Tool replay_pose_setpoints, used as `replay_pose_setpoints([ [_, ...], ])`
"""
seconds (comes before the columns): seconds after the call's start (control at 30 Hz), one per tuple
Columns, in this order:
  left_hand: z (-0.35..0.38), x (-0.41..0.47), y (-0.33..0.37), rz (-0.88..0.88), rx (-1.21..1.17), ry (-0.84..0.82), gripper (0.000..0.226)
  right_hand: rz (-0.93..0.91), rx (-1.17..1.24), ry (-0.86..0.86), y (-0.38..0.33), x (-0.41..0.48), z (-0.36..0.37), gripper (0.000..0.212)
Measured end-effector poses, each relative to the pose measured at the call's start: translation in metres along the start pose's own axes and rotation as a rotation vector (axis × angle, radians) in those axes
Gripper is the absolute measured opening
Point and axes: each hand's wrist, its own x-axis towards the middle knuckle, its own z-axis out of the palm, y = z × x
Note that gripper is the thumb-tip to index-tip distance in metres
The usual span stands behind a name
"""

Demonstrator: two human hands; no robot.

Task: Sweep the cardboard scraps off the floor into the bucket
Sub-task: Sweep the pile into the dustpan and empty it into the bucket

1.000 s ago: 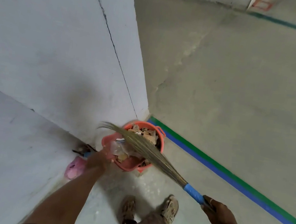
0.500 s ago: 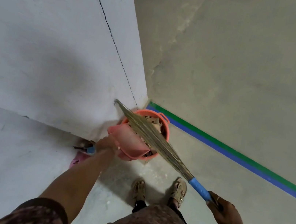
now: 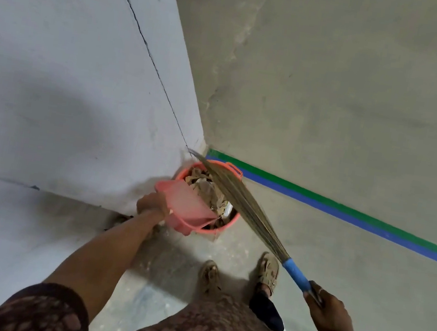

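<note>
An orange bucket (image 3: 227, 222) stands on the floor at the corner of a white wall, filled with brown cardboard scraps (image 3: 204, 187). My left hand (image 3: 153, 205) grips the handle of a pink dustpan (image 3: 187, 207), which is tipped over the bucket's near rim with its pan looking bare. My right hand (image 3: 328, 308) holds the blue handle of a grass broom (image 3: 238, 196), whose bristles stretch across the top of the bucket toward the wall corner.
The white wall (image 3: 81, 88) rises at the left, its corner right behind the bucket. A green and blue floor stripe (image 3: 346, 214) runs from the corner toward the right. My sandalled feet (image 3: 268, 272) stand just before the bucket on grey concrete floor.
The dustpan has tipped further over the bucket and its scraps have gone in. The broom head has swung up across the bucket. The pink thing by the wall is hidden behind my left arm.
</note>
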Motion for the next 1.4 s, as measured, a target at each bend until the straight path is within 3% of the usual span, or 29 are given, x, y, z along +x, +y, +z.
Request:
replay_pose_setpoints([
  [0.2, -0.006, 0.006, -0.001, 0.05, 0.002, -0.004, 0.052, -0.1, 0.019, -0.009, -0.002, -0.011, 0.005, 0.041],
  [0.37, -0.011, 0.004, -0.002, 0.03, -0.009, 0.043, 0.029, -0.141, -0.111, -0.082, -0.011, -0.014, 0.017, 0.051],
  [0.47, -0.008, 0.005, -0.014, 0.05, -0.046, 0.062, 0.038, -0.073, -0.126, -0.007, -0.016, -0.018, 0.018, 0.044],
  [0.67, -0.009, 0.0, -0.024, 0.061, 0.005, 0.083, 0.033, -0.06, 0.025, 0.14, -0.004, -0.034, 0.014, 0.047],
  [0.9, -0.02, -0.007, -0.022, 0.112, 0.029, 0.073, 0.049, -0.117, -0.122, -0.024, -0.011, -0.041, 0.007, 0.036],
  [1.07, -0.016, -0.015, -0.033, 0.081, 0.021, -0.051, 0.048, -0.099, 0.1, 0.071, -0.018, -0.047, 0.006, 0.031],
  [1.23, -0.008, -0.034, -0.042, 0.058, -0.133, 0.048, 0.048, -0.076, 0.258, 0.073, -0.022, -0.041, 0.005, 0.046],
  [1.4, -0.01, -0.048, -0.036, 0.226, -0.253, 0.095, 0.034, -0.067, 0.237, -0.035, -0.052, -0.024, -0.007, 0.06],
])
